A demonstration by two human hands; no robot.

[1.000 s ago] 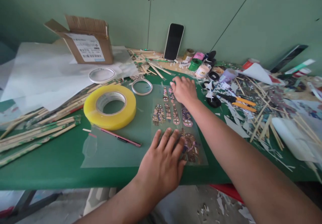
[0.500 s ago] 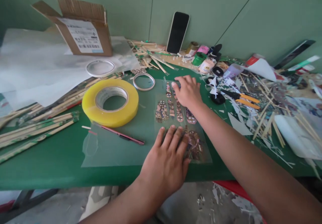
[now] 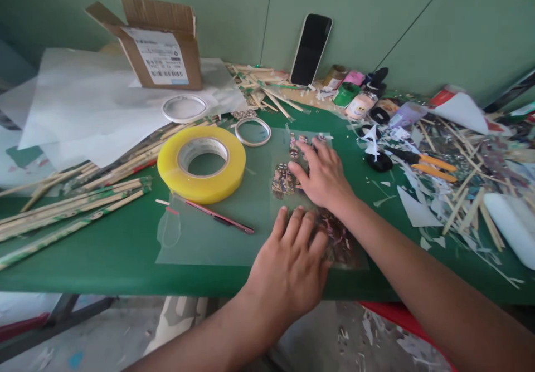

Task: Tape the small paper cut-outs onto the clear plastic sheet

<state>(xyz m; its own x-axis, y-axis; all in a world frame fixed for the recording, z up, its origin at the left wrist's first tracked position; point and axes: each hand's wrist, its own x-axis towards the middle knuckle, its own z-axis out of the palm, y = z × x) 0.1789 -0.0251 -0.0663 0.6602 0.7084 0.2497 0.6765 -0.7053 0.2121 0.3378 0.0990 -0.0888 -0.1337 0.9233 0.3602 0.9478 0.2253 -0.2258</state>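
Note:
My left hand (image 3: 288, 258) lies flat with fingers spread, palm down, on the near part of a clear plastic sheet (image 3: 209, 249). Farther up the sheet, my right hand (image 3: 324, 174) rests with fingers stretched over several small patterned cut-outs (image 3: 283, 180), hiding part of them. A larger dark, reddish cut-out (image 3: 340, 238) shows between my left hand and right forearm, partly covered. Left of the hands, a big yellow roll of tape (image 3: 169, 166) sits on the sheet's left side. A pinkish pen-like tool (image 3: 219, 218) lies just in front of the roll.
Bundled wooden sticks (image 3: 75, 216) lie at the left, near a cardboard box (image 3: 167, 60) on white sheets. A phone (image 3: 311, 49) leans on the wall. Paint jars (image 3: 360, 106), orange-handled pliers (image 3: 434, 166) and paper scraps crowd the right. Two thin tape rolls (image 3: 253, 132) lie behind the yellow one.
My right hand has come down the sheet toward me, covering more of the small cut-outs. My left hand stays on the near part. The whole view has shifted, moving things rightward in the picture.

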